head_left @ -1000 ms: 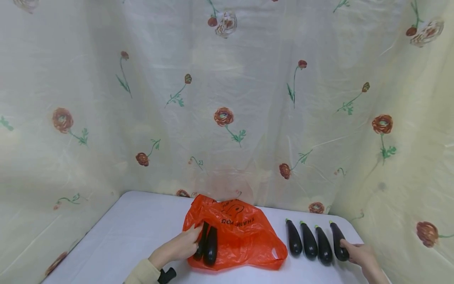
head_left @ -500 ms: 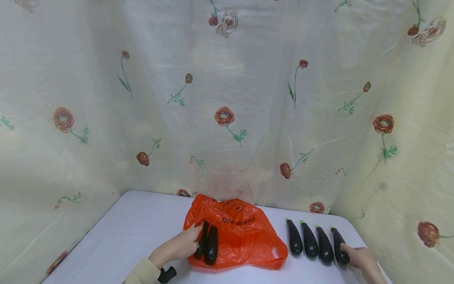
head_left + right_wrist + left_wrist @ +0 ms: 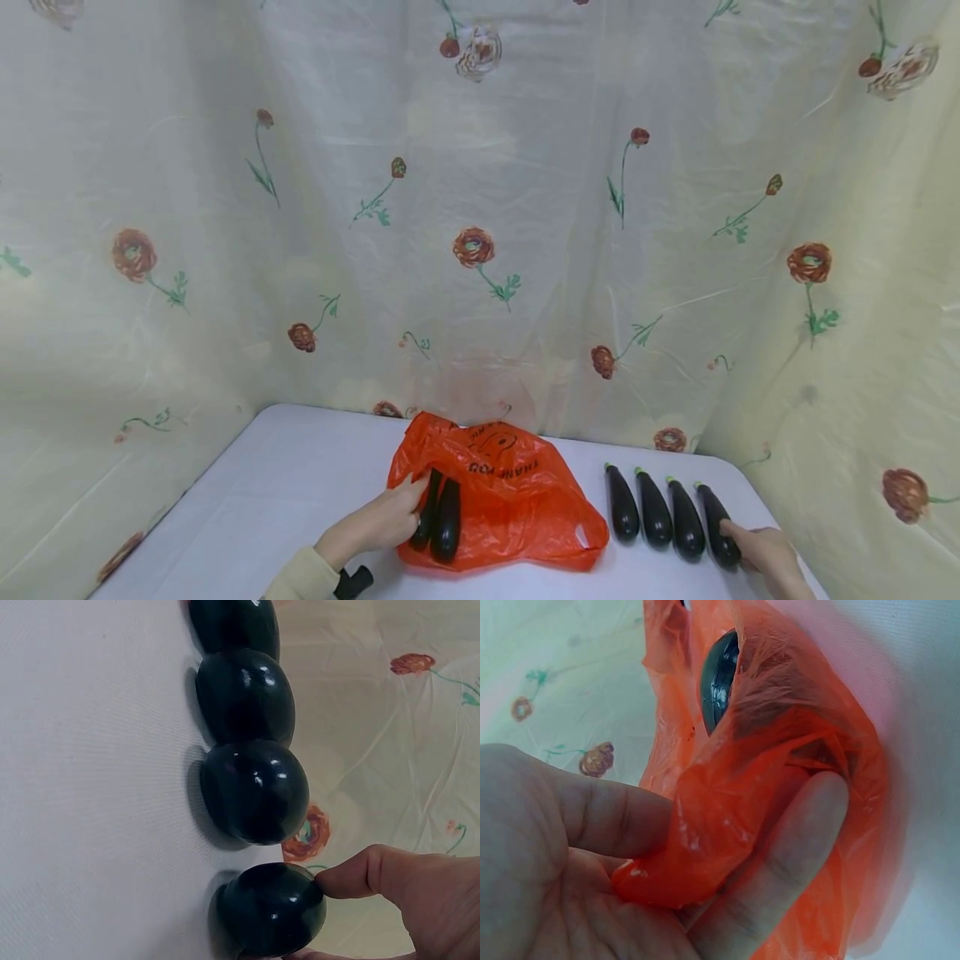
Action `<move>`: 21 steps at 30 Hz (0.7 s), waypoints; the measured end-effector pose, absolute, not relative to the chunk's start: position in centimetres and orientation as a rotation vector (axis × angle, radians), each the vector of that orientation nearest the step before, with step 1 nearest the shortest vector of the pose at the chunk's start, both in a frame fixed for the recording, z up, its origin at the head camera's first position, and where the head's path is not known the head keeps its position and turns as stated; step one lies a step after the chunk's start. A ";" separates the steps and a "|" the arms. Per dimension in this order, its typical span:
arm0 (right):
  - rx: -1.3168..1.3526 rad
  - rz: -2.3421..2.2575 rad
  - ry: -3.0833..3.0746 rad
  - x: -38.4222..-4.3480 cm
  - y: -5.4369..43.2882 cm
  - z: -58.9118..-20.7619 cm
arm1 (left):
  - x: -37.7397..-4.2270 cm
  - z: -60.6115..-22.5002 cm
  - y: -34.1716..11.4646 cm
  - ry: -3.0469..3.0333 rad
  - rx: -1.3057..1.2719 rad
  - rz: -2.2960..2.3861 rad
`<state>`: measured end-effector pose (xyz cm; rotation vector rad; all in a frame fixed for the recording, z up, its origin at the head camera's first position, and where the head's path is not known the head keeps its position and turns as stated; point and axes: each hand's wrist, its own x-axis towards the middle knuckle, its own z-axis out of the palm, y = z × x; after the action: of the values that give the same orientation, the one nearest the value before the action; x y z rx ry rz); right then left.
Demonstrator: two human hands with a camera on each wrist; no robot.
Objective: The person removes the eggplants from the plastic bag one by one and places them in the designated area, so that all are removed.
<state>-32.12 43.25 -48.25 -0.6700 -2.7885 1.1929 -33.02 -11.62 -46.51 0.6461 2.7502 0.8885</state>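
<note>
An orange plastic bag (image 3: 517, 521) with black print lies on the table. Two dark eggplants (image 3: 447, 521) lie at its left side, partly under the plastic. My left hand (image 3: 390, 517) grips the bag's edge beside them; in the left wrist view, bunched plastic (image 3: 705, 832) sits between thumb and fingers, and one eggplant (image 3: 718, 682) shows through the opening. On the right, my right hand (image 3: 765, 557) pinches the lower end of the rightmost eggplant (image 3: 714, 515). In the right wrist view, the thumb presses on this eggplant (image 3: 274, 907); the other fingers are mostly hidden.
Three more eggplants (image 3: 653, 510) lie side by side just left of the held one, green stem ends pointing away. The white table (image 3: 300, 467) meets a flower-patterned curtain (image 3: 525, 208) at the back and sides.
The rightmost eggplant has shifted a little toward me, its stem end coming closer in line with the others, my right hand moving with it. The left hand and bag stay put.
</note>
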 end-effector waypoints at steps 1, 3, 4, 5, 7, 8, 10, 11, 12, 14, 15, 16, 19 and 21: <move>-0.676 1.202 -2.785 -32.1 43.3 -48.3 | -33.0 -46.5 -11.6 2.748 0.644 0.890; -0.672 1.202 -2.786 -32.1 43.3 -48.4 | -33.0 -46.5 -11.6 2.746 0.644 0.893; -0.678 1.202 -2.787 -32.1 43.3 -48.4 | -33.0 -46.5 -11.6 2.746 0.646 0.895; -0.687 1.200 -2.789 -32.1 43.3 -48.4 | -33.0 -46.5 -11.6 2.749 0.650 0.892; -0.689 1.201 -2.789 -32.1 43.2 -48.3 | -32.9 -46.4 -11.6 2.758 0.659 0.884; -0.685 1.198 -2.791 -32.1 43.3 -48.3 | -32.9 -46.4 -11.6 2.762 0.663 0.880; -0.677 1.194 -2.795 -32.1 43.3 -48.3 | -32.9 -46.4 -11.6 2.765 0.662 0.879; -0.671 1.195 -2.796 -32.1 43.4 -48.4 | -32.9 -46.4 -11.6 2.765 0.660 0.879; -0.664 1.197 -2.799 -32.1 43.4 -48.4 | -32.9 -46.4 -11.6 2.763 0.656 0.882; -0.662 1.203 -2.803 -32.1 43.5 -48.4 | -32.9 -46.4 -11.6 2.758 0.646 0.886; -0.661 1.206 -2.805 -32.1 43.5 -48.4 | -32.9 -46.4 -11.6 2.755 0.640 0.888; -0.659 1.209 -2.804 -32.1 43.5 -48.4 | -32.9 -46.4 -11.5 2.751 0.636 0.892; -0.676 1.220 -2.794 -32.0 43.5 -48.4 | -32.9 -46.3 -11.5 2.746 0.631 0.896; -0.687 1.234 -2.779 -32.1 43.5 -48.3 | -32.9 -46.3 -11.5 2.748 0.631 0.894</move>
<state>-32.05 43.52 -48.34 -0.6870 -2.7790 1.2345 -32.93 -11.54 -46.30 0.6309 2.7479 0.8945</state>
